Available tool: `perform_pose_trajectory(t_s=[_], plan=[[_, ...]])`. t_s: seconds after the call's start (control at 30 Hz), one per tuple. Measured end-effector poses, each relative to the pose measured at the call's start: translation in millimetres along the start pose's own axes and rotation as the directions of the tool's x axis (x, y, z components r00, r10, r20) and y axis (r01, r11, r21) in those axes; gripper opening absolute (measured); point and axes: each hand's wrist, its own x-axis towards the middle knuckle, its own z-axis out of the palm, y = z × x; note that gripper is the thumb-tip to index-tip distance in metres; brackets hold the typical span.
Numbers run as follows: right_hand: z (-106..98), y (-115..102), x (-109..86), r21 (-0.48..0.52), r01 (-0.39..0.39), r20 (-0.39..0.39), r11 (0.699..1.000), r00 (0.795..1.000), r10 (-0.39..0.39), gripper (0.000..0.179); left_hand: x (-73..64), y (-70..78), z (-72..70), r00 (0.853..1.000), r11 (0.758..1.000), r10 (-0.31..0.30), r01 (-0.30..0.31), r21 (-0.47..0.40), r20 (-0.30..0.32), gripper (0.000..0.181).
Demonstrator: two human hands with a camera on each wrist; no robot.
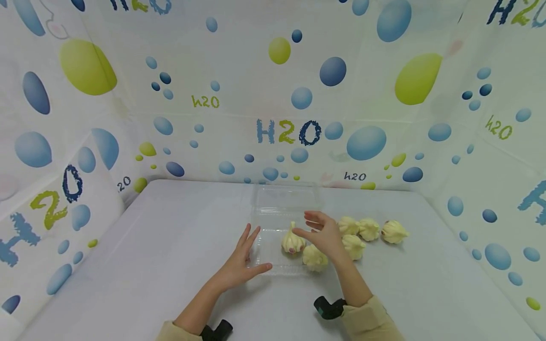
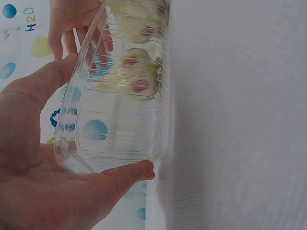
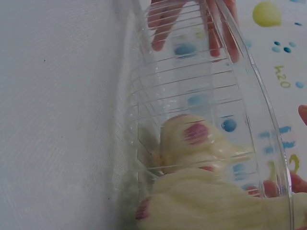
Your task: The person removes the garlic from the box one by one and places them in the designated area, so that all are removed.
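A clear plastic container [image 1: 269, 246] with ribbed walls lies with its lid [image 1: 286, 196] folded back. One garlic bulb [image 1: 292, 242] sits inside it, stem up. Another garlic bulb [image 1: 314, 259] overlaps its front right corner in the head view. My left hand [image 1: 236, 267] spreads thumb and fingers, fairly straight, around the left end of the container; the left wrist view has the thumb along its wall [image 2: 120, 129]. My right hand [image 1: 324, 234] hovers over the container's right side, thumb and fingers apart beside the inner bulb's stem, nothing between them.
Several more garlic bulbs [image 1: 368, 229] lie right of the container, partly behind my right hand, with one bulb [image 1: 394, 232] set farther out. White cloth covers the table [image 1: 183, 222]. A patterned curtain [image 1: 239, 71] encloses the back and sides.
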Motion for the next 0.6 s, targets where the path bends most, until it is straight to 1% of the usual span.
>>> perform_pose_trajectory(t_s=[0.13, 0.3, 0.6], plan=[[4.7, 1.4, 3.2, -0.027, 0.004, 0.019, 1.000, 1.000, -0.003, 0.066, 0.3, -0.3, 0.5, 1.000, 1.000, 0.001, -0.001, -0.004, -0.001, 0.091], [9.2, 2.9, 7.4, -0.036, 0.019, 0.029, 0.999, 0.999, -0.018, 0.064, 0.7, -1.8, 0.9, 1.000, 1.000, 0.005, -0.005, -0.009, 0.002, 0.092], [14.7, 5.2, 12.7, -0.076, 0.020, 0.069, 0.997, 0.998, -0.015, 0.065, 1.0, -3.0, 0.2, 1.000, 1.000, 0.008, -0.007, -0.018, 0.003, 0.093]])
